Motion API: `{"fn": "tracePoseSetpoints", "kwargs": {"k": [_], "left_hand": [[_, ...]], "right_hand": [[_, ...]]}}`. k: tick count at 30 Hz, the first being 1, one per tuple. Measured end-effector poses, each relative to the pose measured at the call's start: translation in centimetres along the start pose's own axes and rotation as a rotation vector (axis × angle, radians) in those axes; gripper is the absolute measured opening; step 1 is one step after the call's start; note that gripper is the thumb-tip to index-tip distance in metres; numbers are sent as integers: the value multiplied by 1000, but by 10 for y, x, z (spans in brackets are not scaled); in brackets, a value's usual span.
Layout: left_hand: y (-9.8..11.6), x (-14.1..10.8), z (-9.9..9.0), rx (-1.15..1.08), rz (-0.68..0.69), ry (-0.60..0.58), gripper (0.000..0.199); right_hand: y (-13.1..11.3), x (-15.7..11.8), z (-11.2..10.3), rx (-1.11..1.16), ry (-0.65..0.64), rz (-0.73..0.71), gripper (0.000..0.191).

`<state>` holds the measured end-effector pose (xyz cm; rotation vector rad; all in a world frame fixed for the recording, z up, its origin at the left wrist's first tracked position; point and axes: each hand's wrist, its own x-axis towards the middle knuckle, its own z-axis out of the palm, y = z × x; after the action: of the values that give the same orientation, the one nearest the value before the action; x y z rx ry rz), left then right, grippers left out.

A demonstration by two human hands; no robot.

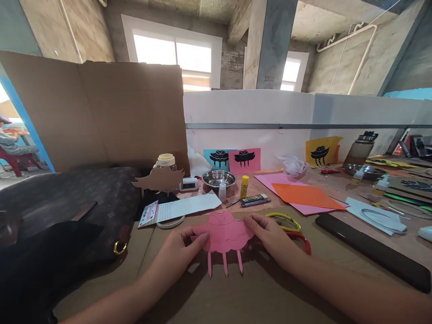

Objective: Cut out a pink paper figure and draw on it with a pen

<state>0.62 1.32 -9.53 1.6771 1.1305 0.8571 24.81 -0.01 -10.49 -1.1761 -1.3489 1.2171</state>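
A pink paper cutout [223, 234] is held up over the brown cardboard, its top domed, its lower edge scalloped, with three narrow strips hanging below. Pencil-like lines run across it. My left hand [185, 249] pinches its left end between thumb and fingers. At the right end, my right hand [265, 234] grips the same cutout. Just behind my right hand lie scissors [299, 236] with yellow and red handles, partly hidden by the hand. A brown cardboard shape [158, 179] with a wavy outline leans against a jar at the back left.
A dark bag [67, 193] fills the left side. Behind the cutout are a metal bowl [219, 178], a glue stick [245, 186] and a sticker sheet [185, 208]. Orange paper [305, 196] and a long black case [371, 249] lie to the right. A person [13, 141] sits far left.
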Motion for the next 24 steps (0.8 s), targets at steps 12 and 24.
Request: {"fn": "tracePoseSetpoints", "kwargs": {"k": [12, 24], "left_hand": [[0, 0, 0, 2, -17, 1, 43], [4, -1, 1, -32, -17, 15, 45]], "right_hand": [[-5, -3, 0, -8, 16, -3, 58], [-1, -2, 1, 38, 11, 20, 60]]}}
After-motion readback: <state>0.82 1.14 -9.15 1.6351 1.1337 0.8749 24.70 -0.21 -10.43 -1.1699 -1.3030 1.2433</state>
